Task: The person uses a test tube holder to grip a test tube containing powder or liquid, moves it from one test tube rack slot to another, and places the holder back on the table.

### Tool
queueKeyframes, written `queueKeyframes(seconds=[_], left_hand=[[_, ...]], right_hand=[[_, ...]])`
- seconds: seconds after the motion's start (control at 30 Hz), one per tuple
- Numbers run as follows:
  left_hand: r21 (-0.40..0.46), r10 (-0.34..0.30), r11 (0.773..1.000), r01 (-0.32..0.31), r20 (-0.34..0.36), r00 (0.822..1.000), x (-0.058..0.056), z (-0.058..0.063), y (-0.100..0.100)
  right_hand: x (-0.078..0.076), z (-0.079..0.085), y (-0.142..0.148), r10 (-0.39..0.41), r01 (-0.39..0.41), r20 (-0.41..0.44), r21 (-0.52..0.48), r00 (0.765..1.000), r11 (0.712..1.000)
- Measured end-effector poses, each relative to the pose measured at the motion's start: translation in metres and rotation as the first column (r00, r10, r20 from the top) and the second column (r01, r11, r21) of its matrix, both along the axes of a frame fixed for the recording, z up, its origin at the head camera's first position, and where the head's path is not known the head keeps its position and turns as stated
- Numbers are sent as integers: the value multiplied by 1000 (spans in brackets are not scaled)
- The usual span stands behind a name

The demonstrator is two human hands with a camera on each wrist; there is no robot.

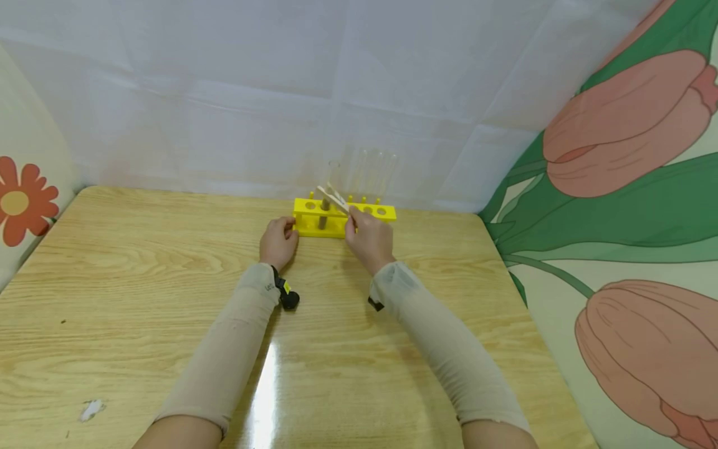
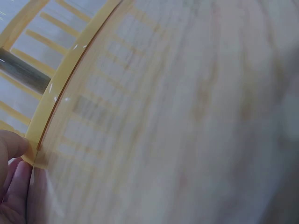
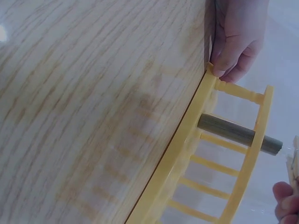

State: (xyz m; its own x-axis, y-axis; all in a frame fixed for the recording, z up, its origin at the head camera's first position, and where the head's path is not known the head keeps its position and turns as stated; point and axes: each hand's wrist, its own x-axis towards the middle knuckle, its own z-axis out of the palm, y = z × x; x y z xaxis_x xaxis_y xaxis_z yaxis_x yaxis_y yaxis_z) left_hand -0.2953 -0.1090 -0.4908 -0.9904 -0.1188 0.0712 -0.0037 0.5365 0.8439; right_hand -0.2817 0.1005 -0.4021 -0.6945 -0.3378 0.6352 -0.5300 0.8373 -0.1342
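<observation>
A yellow test tube rack (image 1: 389,214) stands at the back of the table, also in the right wrist view as a rack (image 3: 187,126) seen side-on. My left hand (image 1: 278,242) holds its left end, thumb and fingers at the base corner. In the second hole from the left is a test tube (image 1: 322,222) with dark grey contents. My right hand (image 1: 373,237) grips a wooden test tube clamp (image 1: 335,201) by its handle, above the rack. In the head view the clamp's tip overlaps the tube's upper part; the right wrist view has the clamp (image 3: 293,163) just beyond the grey contents.
Several clear test tubes (image 1: 377,171) rise behind the rack's right half, over the row of pegs. A white cloth (image 1: 224,93) hangs right behind. The wooden table (image 1: 168,280) spreads in front, with a pale worn patch (image 1: 91,410) near its front left.
</observation>
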Motion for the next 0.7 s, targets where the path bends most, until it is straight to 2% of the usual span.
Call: queueKeyframes(seconds=[0.7], left_hand=[[-1, -1, 1000, 1, -5, 1000, 1, 1, 0]], right_hand=[[-2, 13, 0, 7, -11, -64, -68, 998, 998]])
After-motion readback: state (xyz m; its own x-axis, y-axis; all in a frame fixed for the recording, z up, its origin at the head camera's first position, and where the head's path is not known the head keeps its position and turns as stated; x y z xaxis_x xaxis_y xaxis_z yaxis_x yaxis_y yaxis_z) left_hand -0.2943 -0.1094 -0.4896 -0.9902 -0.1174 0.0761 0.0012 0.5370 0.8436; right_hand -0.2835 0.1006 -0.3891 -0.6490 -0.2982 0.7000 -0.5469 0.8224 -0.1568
